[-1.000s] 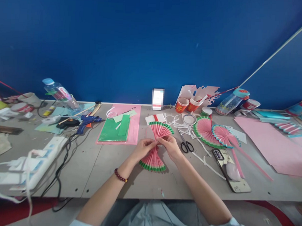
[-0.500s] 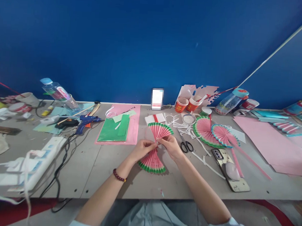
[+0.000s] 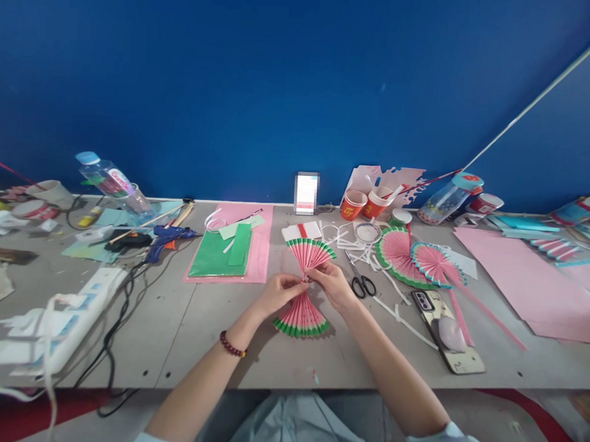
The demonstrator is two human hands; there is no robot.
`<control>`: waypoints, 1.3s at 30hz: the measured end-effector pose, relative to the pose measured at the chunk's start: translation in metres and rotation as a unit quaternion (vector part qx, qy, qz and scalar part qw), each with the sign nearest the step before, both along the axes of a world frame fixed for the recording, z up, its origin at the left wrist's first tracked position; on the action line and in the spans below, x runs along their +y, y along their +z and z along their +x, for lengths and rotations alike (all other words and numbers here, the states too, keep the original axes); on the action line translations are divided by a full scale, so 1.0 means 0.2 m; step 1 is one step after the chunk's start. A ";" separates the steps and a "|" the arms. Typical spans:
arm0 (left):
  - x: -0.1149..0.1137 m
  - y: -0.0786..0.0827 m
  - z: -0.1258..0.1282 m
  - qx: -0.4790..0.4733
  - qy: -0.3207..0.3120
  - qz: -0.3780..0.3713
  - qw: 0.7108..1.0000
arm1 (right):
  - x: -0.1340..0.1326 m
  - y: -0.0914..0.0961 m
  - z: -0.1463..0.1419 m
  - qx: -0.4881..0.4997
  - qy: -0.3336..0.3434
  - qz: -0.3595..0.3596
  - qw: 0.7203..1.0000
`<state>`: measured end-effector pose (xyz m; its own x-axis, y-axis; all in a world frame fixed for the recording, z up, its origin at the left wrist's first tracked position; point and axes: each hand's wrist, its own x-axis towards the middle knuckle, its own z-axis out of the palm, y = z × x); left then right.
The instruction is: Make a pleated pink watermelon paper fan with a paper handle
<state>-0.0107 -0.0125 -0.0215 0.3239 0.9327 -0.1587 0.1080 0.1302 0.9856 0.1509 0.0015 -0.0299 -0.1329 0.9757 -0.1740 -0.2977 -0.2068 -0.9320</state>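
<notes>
A pleated paper fan point(image 3: 304, 316) in pink with green and white edges is pinched at its middle, so it spreads like a bow above and below my fingers. My left hand point(image 3: 283, 293) is closed on the pinched middle from the left, thumb and fingertips together. From the right, my right hand point(image 3: 332, 282) grips the same middle, its fingertips meeting those of the left. What lies right under the fingertips is hidden. Black-handled scissors point(image 3: 363, 286) lie just right of my right hand.
Two finished pink fans point(image 3: 402, 255) lie at the right, near a phone point(image 3: 446, 332). Green sheets point(image 3: 218, 257) rest on pink paper at the left. Beyond them are a blue glue gun point(image 3: 170, 238) and a white power strip point(image 3: 88, 316). Red paper cups point(image 3: 353, 205) stand at the back.
The lower half of the fan has swung slightly to the right. Both hands stay closed at its middle, and the view has shifted a little.
</notes>
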 end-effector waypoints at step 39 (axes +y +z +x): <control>0.02 0.01 0.00 -0.134 0.094 -0.072 0.984 | 0.02 0.04 0.02 -0.025 0.004 0.009 1.000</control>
<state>-0.0113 -0.0086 -0.0192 0.1953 0.9545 -0.2253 -0.1932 0.2627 0.9453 0.1556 0.0049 -0.0224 -0.1326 0.9775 -0.1639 -0.2484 -0.1928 -0.9493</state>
